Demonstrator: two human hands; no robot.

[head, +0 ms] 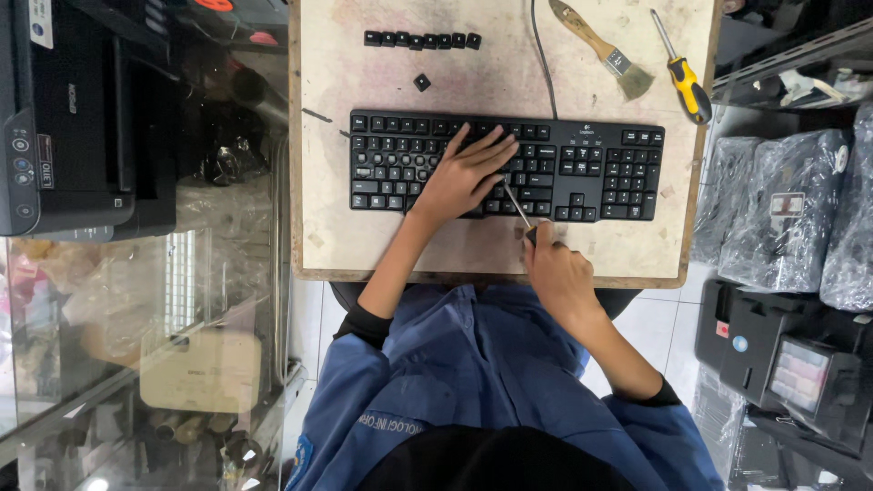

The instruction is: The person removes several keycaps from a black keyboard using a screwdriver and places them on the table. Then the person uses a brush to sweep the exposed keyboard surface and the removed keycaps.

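Black plastic keyboard point(582, 173), frame centre, on worn pale board point(327, 236). Near: my right hand point(556, 273) grips a thin metal pick point(516, 205) under a key; my left hand point(464, 177) lies flat, open. Far: eight pulled black keycaps point(421, 41) at top; most keys remain.

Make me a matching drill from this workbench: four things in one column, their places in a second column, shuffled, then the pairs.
Things:
1. paintbrush
2. yellow-handled screwdriver
3. row of loose black keycaps
4. left hand

Places:
A. flat on the keyboard keys
B. far right edge of the board
C. above the keyboard's left end
D. between the keyboard cable and the screwdriver

Pairs: 1-D, 2-B, 3-C, 4-A
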